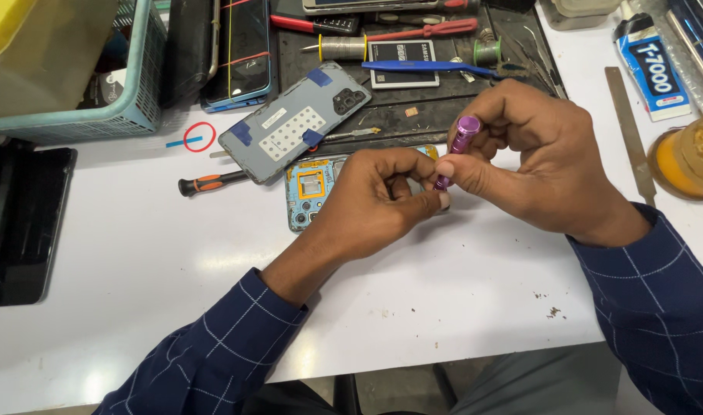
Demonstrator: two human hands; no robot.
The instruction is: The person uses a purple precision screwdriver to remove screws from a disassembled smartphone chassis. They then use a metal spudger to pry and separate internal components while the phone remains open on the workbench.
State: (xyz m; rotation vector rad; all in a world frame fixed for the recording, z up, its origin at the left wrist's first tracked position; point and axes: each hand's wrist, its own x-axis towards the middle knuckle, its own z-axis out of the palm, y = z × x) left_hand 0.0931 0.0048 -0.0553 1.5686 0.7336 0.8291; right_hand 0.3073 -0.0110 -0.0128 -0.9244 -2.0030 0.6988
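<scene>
My right hand point(543, 157) grips a small purple screwdriver point(460, 142), held nearly upright with its tip pointing down. My left hand point(378, 200) is curled beside it, fingertips pinched at the screwdriver's lower end, and it rests on an opened blue phone body point(309, 192) lying on the white table point(175, 261). Most of the phone is hidden under my left hand. A grey phone back cover point(294, 131) lies just behind it, inner side up.
An orange-and-black screwdriver point(209, 183) lies left of the phone. A dark work mat point(421, 115) at the back holds a battery, pliers, tweezers and solder. A teal basket point(129, 107) stands back left, a glue tube point(651, 69) and metal ruler point(628, 131) at right.
</scene>
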